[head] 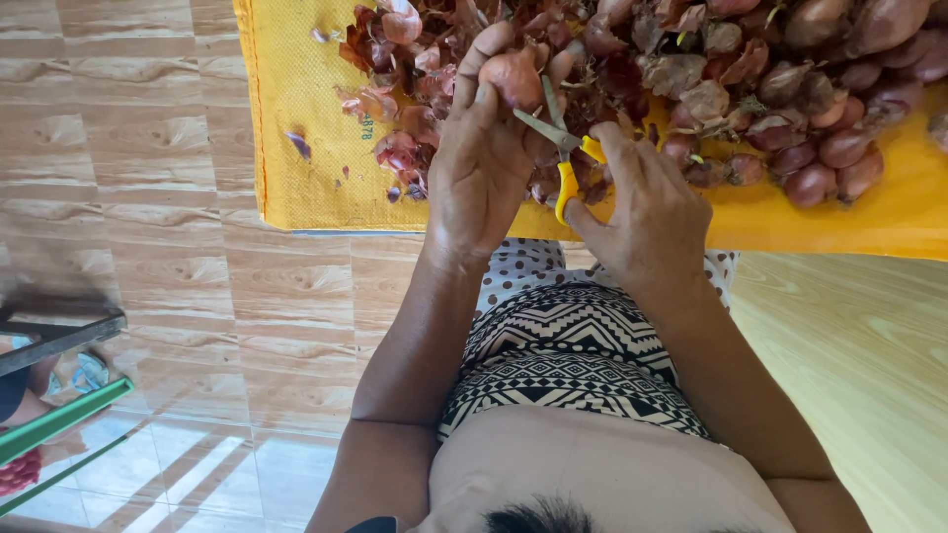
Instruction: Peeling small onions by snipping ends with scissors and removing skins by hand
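Observation:
My left hand grips a reddish-brown shallot between its fingers, held up over the pile. My right hand grips small yellow-handled scissors, whose metal blades point up at the base of the held shallot. Both hands hover over a heap of shallots and loose dry red skins on a yellow woven sack.
The sack lies on a wood-patterned tile floor. My patterned black-and-white clothing fills the lower middle. A green and dark metal frame stands at the left edge. A lighter wooden surface lies at the right.

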